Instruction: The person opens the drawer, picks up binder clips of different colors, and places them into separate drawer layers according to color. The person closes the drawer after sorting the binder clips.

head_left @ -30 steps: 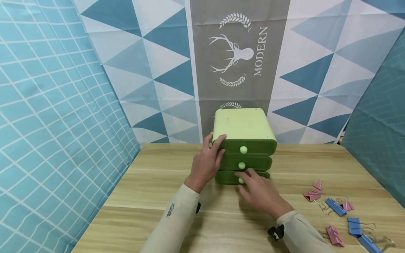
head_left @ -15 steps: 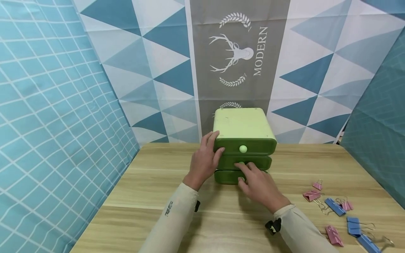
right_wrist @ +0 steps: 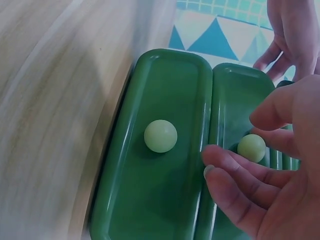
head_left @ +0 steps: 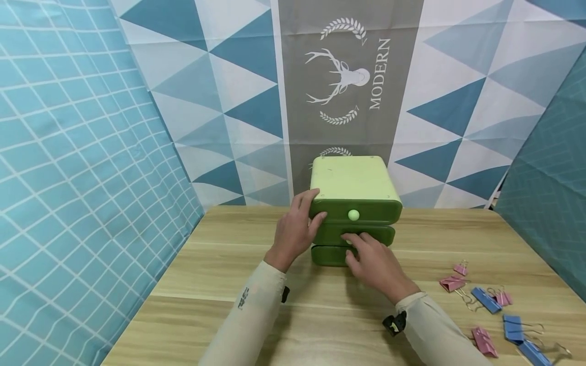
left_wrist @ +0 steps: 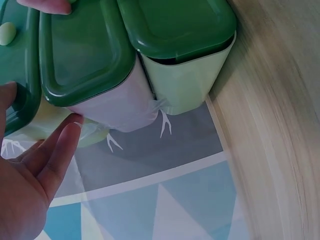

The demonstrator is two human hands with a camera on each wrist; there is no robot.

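A small three-drawer cabinet (head_left: 351, 178) with a pale green top and dark green fronts stands toward the back of the table. My left hand (head_left: 293, 231) holds its upper left corner, thumb on the top drawer's front and fingers along the side. My right hand (head_left: 377, 264) is at the middle drawer, its fingers around the round pale knob (right_wrist: 251, 148). Below, the bottom drawer's knob (right_wrist: 160, 136) is free of fingers. In the left wrist view a dark gap shows behind the bottom drawer's front (left_wrist: 180, 22). The top drawer's knob (head_left: 353, 215) is untouched.
Several pink and blue binder clips lie on the table at the right, among them a pink clip (head_left: 484, 341) and a blue clip (head_left: 487, 300). A patterned cloth (head_left: 247, 117) hangs behind the cabinet, and a blue grid cloth (head_left: 91, 178) hangs at the left.
My right hand has moved up from the bottom drawer's knob to the middle one. My left hand has shifted slightly at the corner, its fingers drawn back from the front toward the side.
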